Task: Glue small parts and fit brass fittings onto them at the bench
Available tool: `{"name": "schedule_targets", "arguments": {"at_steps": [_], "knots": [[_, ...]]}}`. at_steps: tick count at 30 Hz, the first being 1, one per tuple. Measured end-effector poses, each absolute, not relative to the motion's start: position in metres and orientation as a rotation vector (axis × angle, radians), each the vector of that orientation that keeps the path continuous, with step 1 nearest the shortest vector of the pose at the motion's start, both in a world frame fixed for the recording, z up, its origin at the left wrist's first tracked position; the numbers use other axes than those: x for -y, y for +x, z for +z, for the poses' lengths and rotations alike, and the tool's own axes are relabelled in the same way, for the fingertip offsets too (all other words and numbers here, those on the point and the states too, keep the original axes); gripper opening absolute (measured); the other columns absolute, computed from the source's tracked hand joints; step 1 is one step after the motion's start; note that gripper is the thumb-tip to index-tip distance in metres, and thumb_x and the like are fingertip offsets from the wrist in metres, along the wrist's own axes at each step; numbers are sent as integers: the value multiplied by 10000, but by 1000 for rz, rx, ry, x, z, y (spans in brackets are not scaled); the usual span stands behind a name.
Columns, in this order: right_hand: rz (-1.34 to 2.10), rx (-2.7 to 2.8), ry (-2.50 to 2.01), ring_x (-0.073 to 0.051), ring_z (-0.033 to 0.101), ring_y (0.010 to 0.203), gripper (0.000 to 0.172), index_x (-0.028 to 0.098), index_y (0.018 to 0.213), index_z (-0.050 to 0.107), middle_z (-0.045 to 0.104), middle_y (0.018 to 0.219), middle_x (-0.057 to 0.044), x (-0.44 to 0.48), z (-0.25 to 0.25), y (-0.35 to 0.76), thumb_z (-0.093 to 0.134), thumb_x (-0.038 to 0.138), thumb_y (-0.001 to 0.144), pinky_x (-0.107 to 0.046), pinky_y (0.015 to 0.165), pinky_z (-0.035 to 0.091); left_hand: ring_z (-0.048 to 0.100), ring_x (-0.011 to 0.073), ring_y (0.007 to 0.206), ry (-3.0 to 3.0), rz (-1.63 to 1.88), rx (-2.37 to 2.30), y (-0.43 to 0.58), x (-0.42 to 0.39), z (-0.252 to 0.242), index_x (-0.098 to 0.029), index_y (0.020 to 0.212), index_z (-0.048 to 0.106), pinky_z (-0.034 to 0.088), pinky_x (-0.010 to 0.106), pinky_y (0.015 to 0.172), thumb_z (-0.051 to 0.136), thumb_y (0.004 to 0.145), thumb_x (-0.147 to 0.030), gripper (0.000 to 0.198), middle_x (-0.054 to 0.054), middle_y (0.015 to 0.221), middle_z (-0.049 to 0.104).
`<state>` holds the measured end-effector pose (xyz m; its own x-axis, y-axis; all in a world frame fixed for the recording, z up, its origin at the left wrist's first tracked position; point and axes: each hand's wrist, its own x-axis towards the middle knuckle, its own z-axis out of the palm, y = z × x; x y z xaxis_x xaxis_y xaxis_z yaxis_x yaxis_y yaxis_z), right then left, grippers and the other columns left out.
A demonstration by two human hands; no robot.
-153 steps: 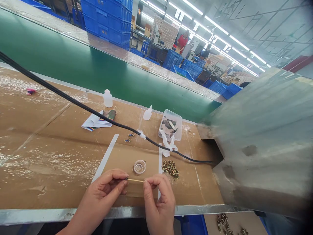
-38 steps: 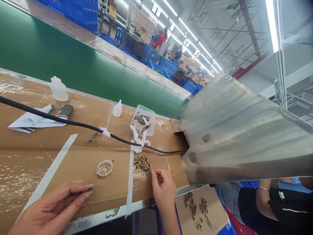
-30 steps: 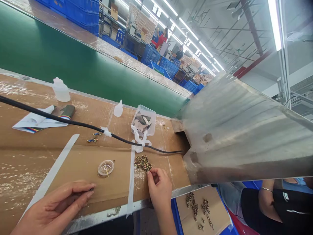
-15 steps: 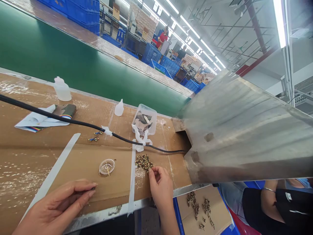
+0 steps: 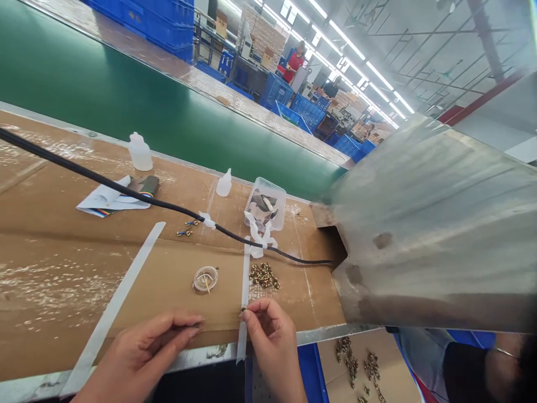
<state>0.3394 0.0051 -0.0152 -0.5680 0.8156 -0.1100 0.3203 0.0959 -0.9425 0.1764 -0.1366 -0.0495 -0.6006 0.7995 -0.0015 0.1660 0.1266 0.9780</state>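
Note:
My right hand [image 5: 272, 336] is near the table's front edge, its fingertips pinched on a small brass piece [image 5: 243, 309]. A pile of the same small brass pieces [image 5: 263, 275] lies just beyond it on the cardboard. My left hand [image 5: 145, 351] rests on the cardboard to the left, fingers pressed together around something thin and dark that I cannot make out. Between and beyond the hands sits a small clear round lid [image 5: 205, 279] with a thin stick in it.
A black cable [image 5: 138, 196] crosses the cardboard-covered table [image 5: 50, 268] into a grey metal chute [image 5: 436, 224] on the right. Two white squeeze bottles [image 5: 140, 152], a clear plastic box [image 5: 265, 202] and papers [image 5: 109, 200] lie behind. A green conveyor [image 5: 104, 95] runs beyond. Another person's arm [image 5: 490, 364] is at lower right.
My right hand has drawn back from the brass pile toward the table's front edge with one piece pinched. The left hand has stayed put; the view has shifted right.

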Motion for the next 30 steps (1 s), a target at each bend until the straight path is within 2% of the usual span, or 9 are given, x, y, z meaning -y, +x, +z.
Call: {"name": "schedule_targets", "arguments": {"at_steps": [3,6,10,17,30], "knots": [[1842,1747,-1028,-164,647,704,234,180,880,590,698,783,-54,14,-14,327,635,410,880,-255,655,515,757,215,838,986,1410,-1707,173,138,-47,-277,946,751,617,251,772,644,854,-392,181,12,929,791],[1955,1687,-979,-156,649,724,252,181,884,573,697,776,-48,26,-12,318,639,424,888,-251,678,512,750,207,855,987,1404,-1663,172,139,-44,-266,953,736,610,269,798,618,880,-326,151,17,931,783],[1894,1783,-954,-161,643,740,253,178,883,583,689,805,-58,31,-10,314,616,428,902,-262,685,516,750,196,828,989,1455,-1575,173,138,-37,-254,950,725,615,270,770,603,888,-282,140,14,894,779],[1692,2025,-938,-159,617,741,207,184,892,605,659,825,-52,30,-9,314,558,381,938,-246,649,495,745,153,811,1071,1461,-1660,171,137,-34,-275,956,732,590,190,747,607,880,-222,156,-20,879,783],[1547,2155,-878,-156,619,794,134,212,894,620,624,853,-21,32,-6,314,531,295,947,-247,697,482,740,148,807,1131,1452,-1698,171,137,-36,-278,959,727,592,196,741,622,877,-221,146,-31,867,772]]}}
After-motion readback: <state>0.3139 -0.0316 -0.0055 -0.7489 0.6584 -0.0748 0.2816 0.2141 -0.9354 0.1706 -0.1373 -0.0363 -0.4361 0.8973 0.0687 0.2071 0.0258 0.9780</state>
